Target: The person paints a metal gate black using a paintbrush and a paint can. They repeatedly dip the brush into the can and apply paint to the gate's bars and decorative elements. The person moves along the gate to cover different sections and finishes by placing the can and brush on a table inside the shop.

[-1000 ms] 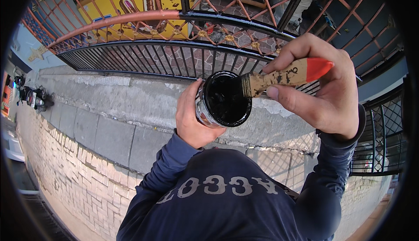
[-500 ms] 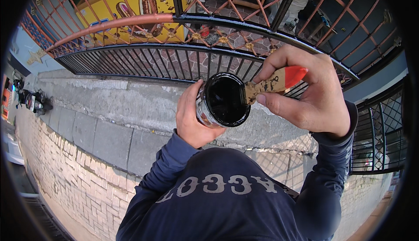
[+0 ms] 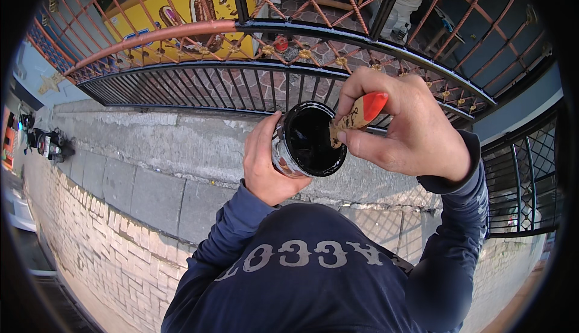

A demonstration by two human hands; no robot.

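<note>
Wrapping around one small round metal tin of black paint (image 3: 307, 143), the left hand (image 3: 265, 164) grips its side just above the dark blue sweatshirt. Right of the tin, the right hand (image 3: 404, 128) pinches one wooden, red-tipped paintbrush (image 3: 356, 116), its head dipped inside the rim. Beyond the tin runs a grey concrete ledge (image 3: 181, 146), then a curved black iron railing (image 3: 199, 86).

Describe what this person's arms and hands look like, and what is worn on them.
Both arms wear long dark navy sleeves, the cuffs ending at the wrists. The left hand and right hand are bare: no gloves, rings or watch visible. The matching navy top has pale grey lettering across it.
</note>
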